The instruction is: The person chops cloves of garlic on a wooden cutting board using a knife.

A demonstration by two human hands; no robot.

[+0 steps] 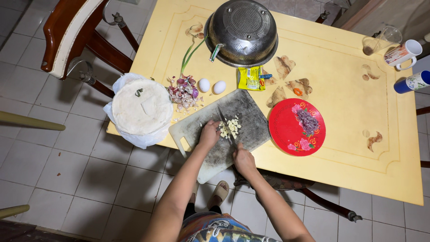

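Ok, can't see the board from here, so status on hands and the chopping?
Left hand resting by chopped garlic on cutting board. Right hand shut on knife, blade over pile. Red plate beside board, nothing blocking.

A small heap of pale chopped bits [230, 127] is spread in the middle of a grey cutting board [244, 112]. A knife [227, 127] is laid across the heap, its blade pointed away, its handle gripped.

Left hand [209, 133] flat, right hand [243, 160] fisted.
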